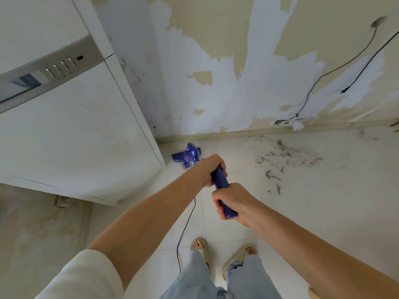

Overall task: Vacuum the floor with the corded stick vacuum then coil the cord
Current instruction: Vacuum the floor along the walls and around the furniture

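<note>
A blue corded stick vacuum (190, 156) stands on the pale tiled floor (302, 212), its head close to the skirting board in the corner by a white fridge. My left hand (210, 168) grips the blue handle (220, 180) higher up the stick. Just below it, my right hand (234, 202) grips the handle's end. The black cord (185, 229) drops from under my hands and trails across the tiles toward my feet. Most of the stick is hidden behind my left hand.
A white fridge (75, 126) fills the left side. The peeling wall (237, 72) carries two dark cables (313, 83), one ending in a loose plug (343, 90). Dirt and debris (280, 156) lie on the tiles to the right. My slippered feet (220, 253) stand below.
</note>
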`<state>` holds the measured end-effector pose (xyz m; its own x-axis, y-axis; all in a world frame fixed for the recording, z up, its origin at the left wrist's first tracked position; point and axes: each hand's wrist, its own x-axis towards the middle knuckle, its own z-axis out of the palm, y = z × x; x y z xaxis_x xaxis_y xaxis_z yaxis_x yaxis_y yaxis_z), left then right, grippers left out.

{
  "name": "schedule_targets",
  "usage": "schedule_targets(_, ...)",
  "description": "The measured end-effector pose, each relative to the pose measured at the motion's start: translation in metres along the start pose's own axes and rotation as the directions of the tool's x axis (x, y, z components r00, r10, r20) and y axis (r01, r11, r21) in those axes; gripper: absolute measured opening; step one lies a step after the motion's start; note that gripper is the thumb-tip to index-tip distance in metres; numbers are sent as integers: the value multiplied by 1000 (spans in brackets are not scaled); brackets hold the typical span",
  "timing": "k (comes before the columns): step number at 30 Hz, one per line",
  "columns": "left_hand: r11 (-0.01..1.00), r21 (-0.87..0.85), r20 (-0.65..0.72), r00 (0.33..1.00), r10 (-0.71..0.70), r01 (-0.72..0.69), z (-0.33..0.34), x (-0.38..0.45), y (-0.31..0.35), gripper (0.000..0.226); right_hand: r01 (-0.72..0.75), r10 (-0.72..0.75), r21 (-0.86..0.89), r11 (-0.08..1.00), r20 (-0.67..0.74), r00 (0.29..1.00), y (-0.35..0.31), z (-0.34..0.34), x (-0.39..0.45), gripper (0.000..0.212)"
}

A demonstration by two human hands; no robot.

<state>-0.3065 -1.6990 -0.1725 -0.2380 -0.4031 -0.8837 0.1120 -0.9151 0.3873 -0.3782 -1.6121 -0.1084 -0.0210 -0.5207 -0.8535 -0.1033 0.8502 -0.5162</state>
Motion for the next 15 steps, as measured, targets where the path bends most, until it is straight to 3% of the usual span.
schedule_targets(8, 1000, 20, -19, 1000, -2, 2, 2, 14, 9, 31, 18, -16, 96, 995, -19, 1000, 3, 8, 24, 17)
schedule_targets(15, 998, 54, -30, 999, -12, 13, -4, 25, 18, 30, 25, -25, 61, 998, -1, 1000, -1, 9, 37, 14)
